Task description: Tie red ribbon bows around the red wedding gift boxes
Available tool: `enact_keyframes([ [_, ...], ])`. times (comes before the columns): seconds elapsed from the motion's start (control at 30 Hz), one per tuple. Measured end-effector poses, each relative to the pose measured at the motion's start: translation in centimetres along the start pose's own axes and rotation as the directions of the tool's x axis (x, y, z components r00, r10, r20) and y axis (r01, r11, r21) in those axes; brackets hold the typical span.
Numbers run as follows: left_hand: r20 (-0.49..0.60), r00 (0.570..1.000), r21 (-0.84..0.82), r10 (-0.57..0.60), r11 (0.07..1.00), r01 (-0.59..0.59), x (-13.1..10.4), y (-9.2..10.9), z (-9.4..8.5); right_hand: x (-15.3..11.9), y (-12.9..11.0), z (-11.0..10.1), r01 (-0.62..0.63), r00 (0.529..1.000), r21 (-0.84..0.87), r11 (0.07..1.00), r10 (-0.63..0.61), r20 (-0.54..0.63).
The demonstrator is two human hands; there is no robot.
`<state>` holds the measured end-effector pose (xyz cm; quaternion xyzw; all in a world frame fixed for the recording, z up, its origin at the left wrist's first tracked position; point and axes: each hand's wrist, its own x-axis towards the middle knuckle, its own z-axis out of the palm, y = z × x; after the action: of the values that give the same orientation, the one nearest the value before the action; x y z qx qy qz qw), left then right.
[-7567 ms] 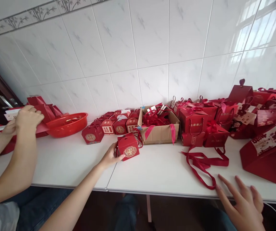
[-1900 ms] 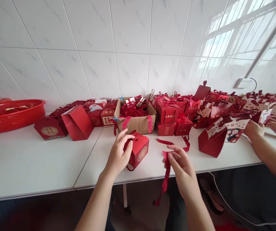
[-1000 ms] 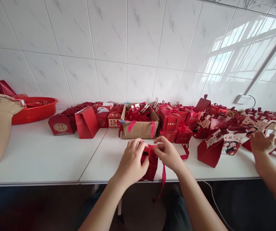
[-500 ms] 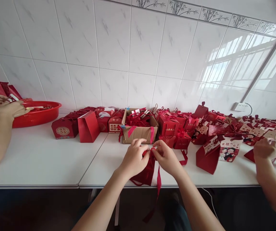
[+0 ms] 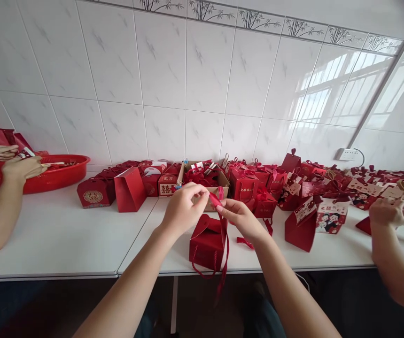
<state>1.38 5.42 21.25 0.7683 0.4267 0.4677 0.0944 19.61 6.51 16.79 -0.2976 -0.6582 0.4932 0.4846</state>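
A small red gift box [image 5: 207, 241] with twisted cord handles stands near the table's front edge. Just above its top, my left hand [image 5: 187, 204] pinches one part of a red ribbon [image 5: 216, 201]. My right hand [image 5: 237, 215] grips the same ribbon from the other side, fingers closed. The ribbon's long tail hangs down along the box's right side, past the table edge. Behind my hands is a cardboard box [image 5: 207, 204] holding red ribbons and small white items, partly hidden by them.
Red gift boxes [image 5: 130, 190] stand at the back left, many more [image 5: 246, 183] at the right. A red basin [image 5: 63, 176] and a person's hands [image 5: 20, 164] are at far left; another person's hands [image 5: 394, 213] work at right. A loose ribbon [image 5: 244, 242] lies nearby.
Both my hands have risen off the box with the ribbon, uncovering the box's top and front. My left hand has also moved left. The view has shifted slightly.
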Motion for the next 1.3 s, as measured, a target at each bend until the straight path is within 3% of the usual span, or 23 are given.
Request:
enact_keyframes([
  [0.07,-0.001,0.999,-0.035,-0.032,0.999,0.032,-0.7,-0.2,-0.2,0.5,-0.8,-0.3,0.033,0.998,0.011,0.999,-0.033,-0.058],
  [0.13,0.081,0.994,-0.016,-0.07,0.997,0.071,-1.7,-0.6,-0.2,1.2,-2.3,-0.7,0.066,0.994,-0.008,0.998,-0.066,-0.09],
  [0.3,0.252,0.95,0.176,-0.184,0.974,0.142,-3.7,-1.6,0.7,3.1,-8.1,-1.7,0.18,0.972,-0.081,0.98,-0.19,-0.136],
  [0.43,0.245,0.943,0.143,-0.226,0.97,0.195,-4.1,-2.2,1.1,3.4,-10.8,-1.6,0.27,0.945,0.041,0.962,-0.257,-0.204],
  [0.53,0.182,0.949,0.122,-0.259,0.963,0.239,-4.4,-2.8,1.1,3.2,-9.3,-1.2,0.201,0.963,0.096,0.975,-0.178,-0.201],
  [0.7,0.177,0.96,0.13,-0.218,0.972,0.197,-5.3,-3.4,1.3,2.5,-3.4,-0.5,0.022,0.988,0.06,0.998,-0.012,-0.155],
  [0.8,0.084,0.97,0.055,-0.227,0.973,0.223,-5.5,-3.7,1.5,1.7,-1.2,0.2,-0.061,0.99,0.015,0.998,0.062,-0.128],
  [0.93,-0.014,0.948,-0.098,-0.318,0.944,0.315,-5.7,-4.4,1.5,0.9,0.4,1.4,-0.157,0.982,-0.137,0.978,0.14,-0.125],
  [1.13,0.005,0.912,-0.254,-0.41,0.882,0.398,-6.1,-5.3,1.5,1.0,1.9,2.3,-0.149,0.989,-0.306,0.94,0.137,-0.06],
  [1.3,0.011,0.907,-0.259,-0.421,0.875,0.409,-6.2,-5.4,1.5,1.2,2.3,2.4,-0.12,0.991,-0.4,0.908,0.132,0.002],
])
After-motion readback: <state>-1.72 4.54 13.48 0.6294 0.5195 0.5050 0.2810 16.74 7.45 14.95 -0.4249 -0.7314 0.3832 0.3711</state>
